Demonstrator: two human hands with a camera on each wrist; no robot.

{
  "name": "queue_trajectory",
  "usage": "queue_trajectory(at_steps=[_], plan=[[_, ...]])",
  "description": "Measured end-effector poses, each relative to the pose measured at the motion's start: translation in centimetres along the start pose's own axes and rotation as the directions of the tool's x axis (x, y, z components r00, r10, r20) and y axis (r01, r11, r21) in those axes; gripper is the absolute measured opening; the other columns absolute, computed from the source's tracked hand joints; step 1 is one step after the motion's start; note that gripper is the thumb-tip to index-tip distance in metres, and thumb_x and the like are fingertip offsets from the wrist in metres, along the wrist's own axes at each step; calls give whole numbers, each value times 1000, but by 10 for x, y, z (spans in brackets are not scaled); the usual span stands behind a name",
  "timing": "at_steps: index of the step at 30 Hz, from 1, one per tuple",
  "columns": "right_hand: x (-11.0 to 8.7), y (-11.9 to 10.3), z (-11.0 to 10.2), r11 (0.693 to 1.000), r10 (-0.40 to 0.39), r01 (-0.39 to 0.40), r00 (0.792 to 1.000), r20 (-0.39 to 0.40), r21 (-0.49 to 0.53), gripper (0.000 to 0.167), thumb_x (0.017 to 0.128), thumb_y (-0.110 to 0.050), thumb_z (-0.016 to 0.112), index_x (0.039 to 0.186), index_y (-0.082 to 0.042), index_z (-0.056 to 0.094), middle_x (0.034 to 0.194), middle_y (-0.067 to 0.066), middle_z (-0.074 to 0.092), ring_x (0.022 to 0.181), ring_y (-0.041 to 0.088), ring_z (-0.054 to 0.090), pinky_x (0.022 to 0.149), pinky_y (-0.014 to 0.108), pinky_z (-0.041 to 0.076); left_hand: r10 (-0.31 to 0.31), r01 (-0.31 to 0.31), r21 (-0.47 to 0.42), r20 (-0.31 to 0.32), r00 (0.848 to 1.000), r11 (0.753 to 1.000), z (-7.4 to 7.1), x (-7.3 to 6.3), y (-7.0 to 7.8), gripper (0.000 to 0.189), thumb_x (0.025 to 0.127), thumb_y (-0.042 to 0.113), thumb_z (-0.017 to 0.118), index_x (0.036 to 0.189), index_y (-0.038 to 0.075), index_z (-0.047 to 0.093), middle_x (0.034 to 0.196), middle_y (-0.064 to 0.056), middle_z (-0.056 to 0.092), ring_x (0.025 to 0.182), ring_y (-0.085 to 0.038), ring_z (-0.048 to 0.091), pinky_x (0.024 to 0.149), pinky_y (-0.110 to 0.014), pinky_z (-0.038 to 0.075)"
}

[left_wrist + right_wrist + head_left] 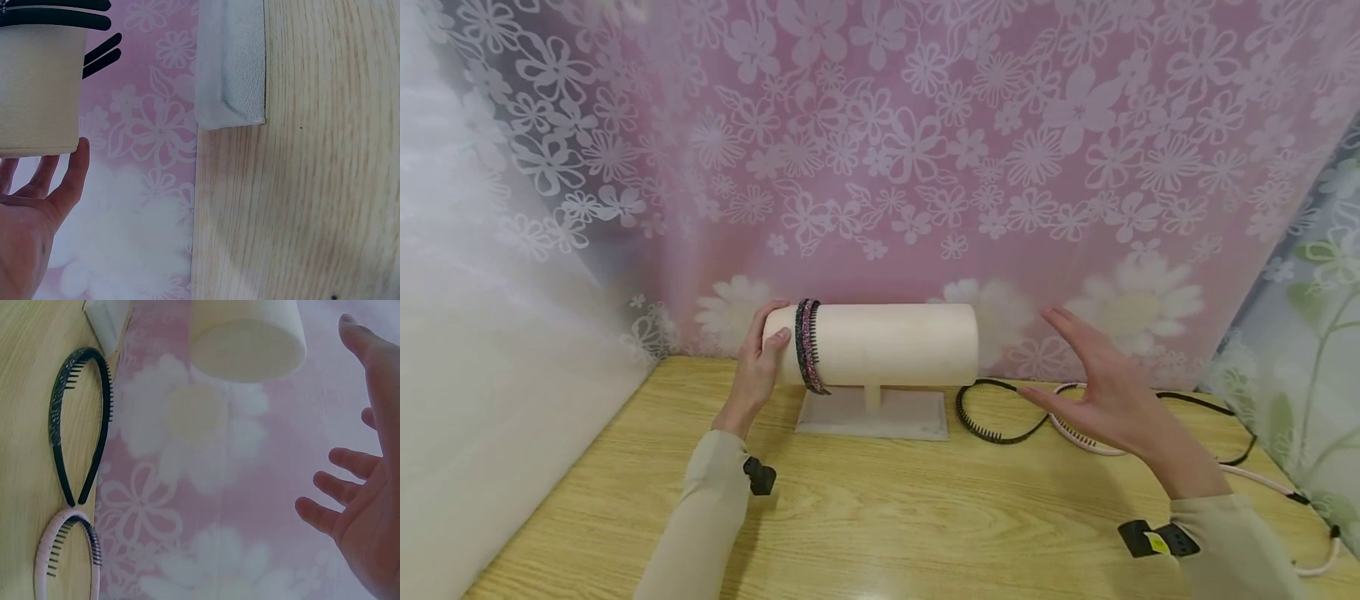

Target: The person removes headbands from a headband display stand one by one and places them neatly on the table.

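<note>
A cream cylindrical headband stand [895, 343] lies sideways on its post above a pale rectangular base [835, 419]. Around its left part sit two glittery toothed headbands, one dark [801, 354] and one pinkish [808, 346]. My left hand [756, 371] grips the left end of the cylinder, thumb on the front and fingers behind; in the left wrist view its fingertips show at the end's rim. Off the right end, my right hand [1108, 400] hovers with fingers spread and thumb apart, holding nothing. The right wrist view shows that bare end past the hand.
Right of the base, a black toothed headband [981, 431] lies on the wooden table [880, 517], beside a pale pink one [42, 556]. Further right are another black band [1198, 402] and pink ones [1262, 480]. A pink floral curtain [895, 208] hangs behind.
</note>
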State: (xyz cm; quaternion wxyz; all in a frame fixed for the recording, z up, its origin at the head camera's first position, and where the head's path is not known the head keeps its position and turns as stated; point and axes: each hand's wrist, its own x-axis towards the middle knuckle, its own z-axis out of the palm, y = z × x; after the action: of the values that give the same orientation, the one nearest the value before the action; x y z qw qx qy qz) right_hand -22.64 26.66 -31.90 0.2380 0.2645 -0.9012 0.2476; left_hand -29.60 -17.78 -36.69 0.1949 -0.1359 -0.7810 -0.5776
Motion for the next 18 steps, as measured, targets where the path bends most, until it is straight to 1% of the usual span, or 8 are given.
queue_trajectory(at_steps=[2,5,7,10,12,15,17,18], plan=[[4,-3,1,1000,11,-11,1000,19,2,101,82,-31,86,163,-29,27,168,13,29,152,44,30,107,75,34,4,-4,-1,3,1000,1000,1,4,-10,50,103,26,46,152,15,43,142,-20,51,87,-25,57,65,-34,53],[8,-6,3,1000,8,-8,999,38,-7,100,83,-33,85,163,-29,26,168,13,30,152,44,30,106,76,34,14,-14,-8,-4,1000,1000,3,9,-25,49,104,27,46,153,20,43,143,-19,51,87,-26,57,64,-35,54],[10,-8,6,1000,-2,3,999,38,-13,100,82,-33,85,163,-28,27,167,14,32,151,45,31,106,76,34,19,-19,-4,-14,1000,1000,3,10,-29,48,104,28,47,152,24,45,144,-15,52,88,-26,57,64,-35,54],[13,-9,8,999,-20,21,999,36,-29,100,82,-34,85,163,-26,27,165,16,34,149,47,33,104,76,36,29,-28,3,-25,999,1000,3,9,-30,46,104,31,48,150,29,47,142,-12,53,88,-27,58,64,-36,54],[14,-10,10,999,-28,29,999,32,-31,100,82,-34,85,163,-26,28,165,16,34,148,47,34,104,76,36,35,-35,5,-28,999,999,3,9,-31,45,104,32,48,149,30,47,140,-11,54,88,-28,58,64,-37,54],[18,-10,13,999,-38,38,999,34,-18,99,82,-33,85,163,-26,28,166,16,33,149,46,33,105,76,36,35,-35,5,-28,999,999,3,9,-31,45,104,33,48,149,30,47,137,-12,55,87,-28,58,64,-36,54],[21,-11,16,999,-45,45,999,30,-3,99,81,-32,86,162,-25,30,166,16,33,150,45,33,106,75,36,31,-31,2,-29,999,1000,2,9,-31,46,104,32,48,150,28,46,138,-13,54,87,-27,58,64,-36,54],[22,-12,18,999,-48,47,998,27,5,99,81,-31,87,162,-25,30,166,16,33,150,45,33,106,75,35,25,-25,6,-25,999,1000,2,8,-25,47,104,31,48,150,26,46,138,-14,54,86,-26,58,64,-35,53]])
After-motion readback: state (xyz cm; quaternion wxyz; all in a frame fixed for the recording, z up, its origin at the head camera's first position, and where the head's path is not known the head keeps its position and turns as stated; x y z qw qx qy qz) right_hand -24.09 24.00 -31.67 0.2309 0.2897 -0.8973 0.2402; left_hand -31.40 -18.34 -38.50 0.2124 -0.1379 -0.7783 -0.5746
